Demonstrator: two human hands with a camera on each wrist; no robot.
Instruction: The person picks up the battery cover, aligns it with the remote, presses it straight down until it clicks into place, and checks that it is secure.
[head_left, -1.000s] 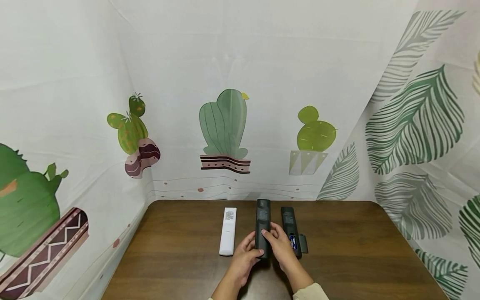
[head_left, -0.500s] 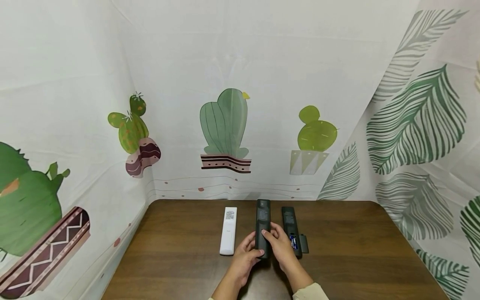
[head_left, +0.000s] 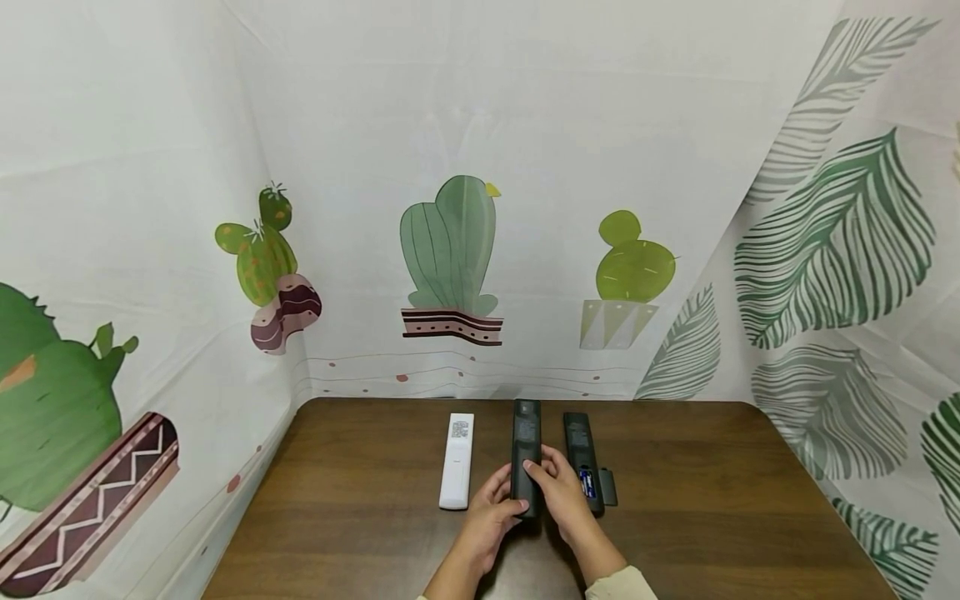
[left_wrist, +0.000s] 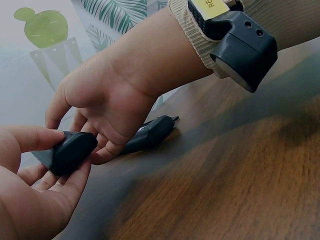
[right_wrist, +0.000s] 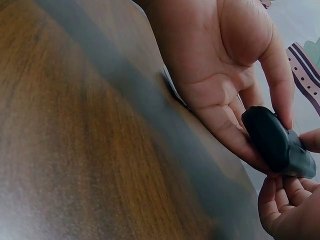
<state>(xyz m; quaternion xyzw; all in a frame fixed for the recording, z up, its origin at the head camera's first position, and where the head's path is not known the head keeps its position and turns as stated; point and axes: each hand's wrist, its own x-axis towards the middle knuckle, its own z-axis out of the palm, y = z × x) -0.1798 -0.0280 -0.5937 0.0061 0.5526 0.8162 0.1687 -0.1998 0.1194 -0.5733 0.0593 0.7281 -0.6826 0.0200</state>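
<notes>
A black remote control [head_left: 527, 429] is held back side up, its far end pointing at the wall. My left hand [head_left: 486, 523] grips its near end from the left, thumb on top and fingers beneath. From the right, my right hand [head_left: 564, 493] pinches the same remote, thumb pressed on its back and fingers curled under its edge. In the left wrist view the blunt end of the remote [left_wrist: 72, 154] shows between both hands. Beyond my right hand lies a second black remote [head_left: 577, 437], its battery bay uncovered with blue batteries [head_left: 587, 483] inside.
Left of my hands a white remote [head_left: 456, 462] lies on the brown wooden table [head_left: 337, 500]. A small dark battery cover [head_left: 608, 487] lies against the right side of the second black remote. Behind the table hangs a white cloth [head_left: 540, 167] printed with cacti and leaves.
</notes>
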